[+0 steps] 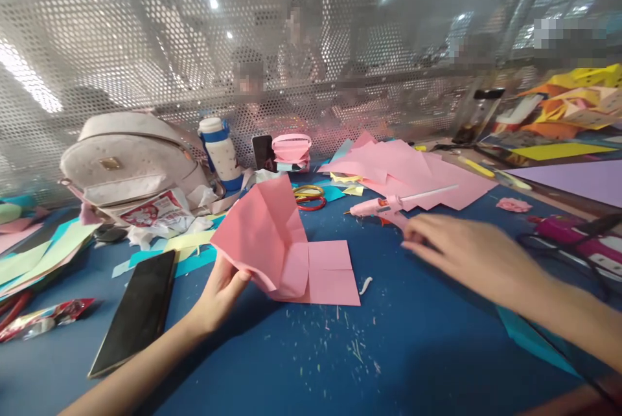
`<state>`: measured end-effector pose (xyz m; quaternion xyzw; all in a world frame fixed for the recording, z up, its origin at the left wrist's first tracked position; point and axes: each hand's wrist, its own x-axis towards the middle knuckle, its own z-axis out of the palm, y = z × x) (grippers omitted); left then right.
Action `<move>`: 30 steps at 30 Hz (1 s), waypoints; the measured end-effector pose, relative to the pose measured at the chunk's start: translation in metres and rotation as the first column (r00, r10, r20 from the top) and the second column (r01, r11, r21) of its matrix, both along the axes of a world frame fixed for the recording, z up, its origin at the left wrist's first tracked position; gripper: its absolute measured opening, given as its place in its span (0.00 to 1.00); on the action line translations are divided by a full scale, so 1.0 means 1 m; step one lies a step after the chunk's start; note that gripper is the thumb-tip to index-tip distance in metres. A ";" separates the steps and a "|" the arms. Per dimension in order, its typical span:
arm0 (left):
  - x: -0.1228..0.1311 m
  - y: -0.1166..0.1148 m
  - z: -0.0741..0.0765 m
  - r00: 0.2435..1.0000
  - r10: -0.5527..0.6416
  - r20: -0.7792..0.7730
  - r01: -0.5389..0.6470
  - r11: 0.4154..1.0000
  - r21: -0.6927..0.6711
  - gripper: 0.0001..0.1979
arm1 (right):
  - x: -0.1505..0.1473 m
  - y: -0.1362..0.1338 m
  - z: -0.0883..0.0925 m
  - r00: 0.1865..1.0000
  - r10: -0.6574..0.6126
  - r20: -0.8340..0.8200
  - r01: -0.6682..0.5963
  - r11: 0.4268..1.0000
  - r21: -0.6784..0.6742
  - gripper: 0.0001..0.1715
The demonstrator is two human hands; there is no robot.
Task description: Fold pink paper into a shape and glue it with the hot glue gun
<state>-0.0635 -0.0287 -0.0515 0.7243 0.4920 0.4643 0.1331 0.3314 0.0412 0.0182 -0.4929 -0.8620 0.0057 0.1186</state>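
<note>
My left hand point(221, 289) pinches the lower left edge of a folded pink paper sheet point(286, 251), lifting that side off the blue table point(311, 351). The sheet's right part lies flat and shows crease lines. My right hand point(457, 247) stretches out over the table with its fingers extended and nothing in them; the fingertips almost touch the handle of a pink glue gun point(389, 205) with a white glue stick at the back. A small white glue scrap point(365, 284) lies beside the sheet.
A black phone point(138, 309) lies left of my arm. Behind stand a white bag point(129, 157), a blue-white bottle point(221, 153), tape rolls point(310, 197) and loose pink sheets point(413, 173). A perforated metal screen point(146, 46) closes the back; people sit beyond it. A pink tool point(578, 241) lies right.
</note>
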 end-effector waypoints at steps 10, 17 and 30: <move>0.029 -0.010 0.017 0.984 -0.044 0.171 0.086 0.964 -0.250 0.19 | -0.056 -0.022 -0.009 0.936 0.330 -0.126 -0.352 0.902 -0.251 0.16; 0.033 -0.011 0.020 0.968 -0.153 0.200 0.198 0.953 -0.229 0.29 | -0.100 -0.029 0.021 0.887 0.386 -0.253 -0.434 0.884 -0.174 0.07; 0.033 -0.006 0.014 0.943 -0.266 0.200 0.303 0.934 -0.190 0.40 | -0.174 0.001 -0.032 0.633 0.468 -0.617 -0.731 0.622 -0.279 0.12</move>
